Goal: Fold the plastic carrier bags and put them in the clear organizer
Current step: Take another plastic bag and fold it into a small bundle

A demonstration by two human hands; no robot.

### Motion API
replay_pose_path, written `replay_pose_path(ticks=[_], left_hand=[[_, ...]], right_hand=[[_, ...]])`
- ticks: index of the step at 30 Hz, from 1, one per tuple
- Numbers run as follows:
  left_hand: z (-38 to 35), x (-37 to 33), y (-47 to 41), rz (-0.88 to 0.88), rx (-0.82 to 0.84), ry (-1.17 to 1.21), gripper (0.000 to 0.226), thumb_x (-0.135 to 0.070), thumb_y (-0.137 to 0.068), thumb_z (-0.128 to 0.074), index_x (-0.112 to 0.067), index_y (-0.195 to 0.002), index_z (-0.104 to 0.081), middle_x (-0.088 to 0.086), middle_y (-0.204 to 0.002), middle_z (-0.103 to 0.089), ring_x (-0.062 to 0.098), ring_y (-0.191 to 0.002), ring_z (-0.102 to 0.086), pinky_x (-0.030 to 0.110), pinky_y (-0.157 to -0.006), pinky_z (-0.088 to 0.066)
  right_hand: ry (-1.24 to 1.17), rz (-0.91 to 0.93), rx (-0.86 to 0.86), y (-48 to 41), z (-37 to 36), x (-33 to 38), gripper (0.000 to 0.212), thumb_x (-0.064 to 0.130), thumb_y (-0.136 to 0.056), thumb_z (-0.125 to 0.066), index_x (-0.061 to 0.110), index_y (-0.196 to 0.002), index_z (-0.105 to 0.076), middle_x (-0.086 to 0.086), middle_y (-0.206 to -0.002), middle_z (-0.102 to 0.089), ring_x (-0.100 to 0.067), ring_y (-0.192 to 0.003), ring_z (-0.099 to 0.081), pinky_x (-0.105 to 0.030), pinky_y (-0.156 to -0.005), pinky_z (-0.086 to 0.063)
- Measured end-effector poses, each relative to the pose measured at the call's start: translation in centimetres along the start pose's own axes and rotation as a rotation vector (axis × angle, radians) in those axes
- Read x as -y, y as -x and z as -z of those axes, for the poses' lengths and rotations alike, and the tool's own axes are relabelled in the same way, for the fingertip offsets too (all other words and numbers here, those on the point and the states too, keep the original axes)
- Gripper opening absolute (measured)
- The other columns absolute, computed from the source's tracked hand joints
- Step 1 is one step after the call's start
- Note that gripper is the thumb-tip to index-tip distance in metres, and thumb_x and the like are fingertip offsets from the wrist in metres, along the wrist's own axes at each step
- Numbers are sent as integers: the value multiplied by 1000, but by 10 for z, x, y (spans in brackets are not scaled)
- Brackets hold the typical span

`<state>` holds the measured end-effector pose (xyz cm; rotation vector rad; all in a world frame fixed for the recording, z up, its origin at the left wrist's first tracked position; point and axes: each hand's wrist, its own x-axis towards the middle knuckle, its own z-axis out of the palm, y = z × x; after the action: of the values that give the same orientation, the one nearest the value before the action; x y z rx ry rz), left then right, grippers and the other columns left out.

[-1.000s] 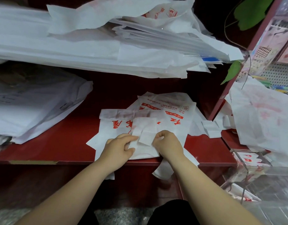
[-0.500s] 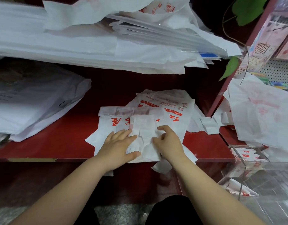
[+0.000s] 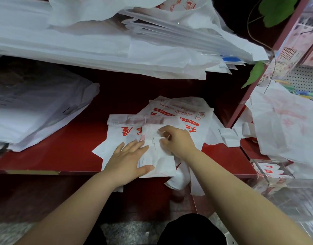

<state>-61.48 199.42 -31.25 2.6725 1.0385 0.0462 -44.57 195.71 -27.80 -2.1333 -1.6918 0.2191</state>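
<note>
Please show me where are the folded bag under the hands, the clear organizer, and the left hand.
folded bag (image 3: pixel 157 165): head view, on its bare white lower part.
clear organizer (image 3: pixel 275 183): head view, on its transparent front rim, lower right.
left hand (image 3: pixel 127 160): head view, on the back of the hand, pressed flat.

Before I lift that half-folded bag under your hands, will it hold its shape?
Probably not. The half-folded bag looks thin and creased, so it should flop and unfold once the left hand stops pressing. It seems very light. The right hand pinches a loose strip, likely a handle, which may spring open.
</note>
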Motion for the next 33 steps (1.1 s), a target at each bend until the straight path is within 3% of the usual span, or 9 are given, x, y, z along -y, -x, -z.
replay_pose_path(ticks=[3,6,10,13,16,19,21,28,33], left_hand=[[0,0,0,10,-16,7,115,-74,-43,4,-29,-148,-11,-11,-156,1,6,-142,6,28,-111,11],[0,1,0,15,-33,15,115,-75,-43,3,-29,-147,-13,-11,-156,-1,6,-142,3,27,-111,10],[-1,1,0,17,-49,23,115,-76,-43,2,-30,-147,-15,-12,-155,-3,5,-142,2,26,-111,9],[-1,1,0,18,-52,36,114,-76,-44,1,-29,-147,-17,-12,-155,-5,5,-142,1,26,-111,9],[-1,0,1,19,-58,41,114,-75,-44,1,-29,-147,-17,-13,-155,-6,5,-141,1,25,-111,9],[0,-1,1,22,-63,37,114,-75,-44,1,-29,-147,-18,-13,-155,-6,4,-141,1,25,-111,8],[0,-1,2,25,-62,35,114,-74,-43,2,-29,-147,-17,-13,-155,-5,4,-141,1,25,-111,8],[-1,0,1,32,-69,54,115,-76,-43,0,-30,-146,-19,-14,-155,-6,4,-141,0,25,-110,9],[-2,1,0,35,-98,65,114,-76,-43,-2,-31,-145,-21,-15,-154,-9,2,-141,-1,24,-110,10]], right_hand=[[-157,-34,-69,-15,-3,1,32,8,-91,-47,11,-121,-56,-5,-118,-62,-16,-80,-59,-22,-74,-42],[-359,-108,-114,-26,-4,2,30,7,-93,-44,4,-121,-54,-7,-112,-61,-17,-82,-60,-12,-59,-41],[-618,-283,-280,-29,2,-6,29,16,-95,-47,2,-118,-54,-8,-112,-59,-14,-87,-50,-19,-73,-41],[-744,-236,-229,-13,11,-13,27,11,-92,-52,4,-118,-52,1,-105,-53,-15,-84,-52,-8,-65,-41],[-472,1,45,7,14,-21,38,7,-85,-62,9,-121,-51,4,-112,-46,-11,-91,-47,-3,-73,-38],[-100,194,142,13,1,-24,44,20,-79,-71,14,-120,-58,0,-121,-51,-18,-112,-44,-23,-97,-32],[46,223,149,12,-6,-20,46,30,-82,-67,17,-124,-56,-3,-128,-50,-21,-117,-41,-28,-100,-27],[90,193,99,-3,-4,-12,38,18,-86,-58,12,-123,-57,-3,-126,-55,-19,-112,-49,-20,-91,-34],[-78,54,-12,-19,-4,-9,32,13,-89,-52,11,-121,-57,-6,-111,-62,-19,-90,-55,-21,-71,-37]])
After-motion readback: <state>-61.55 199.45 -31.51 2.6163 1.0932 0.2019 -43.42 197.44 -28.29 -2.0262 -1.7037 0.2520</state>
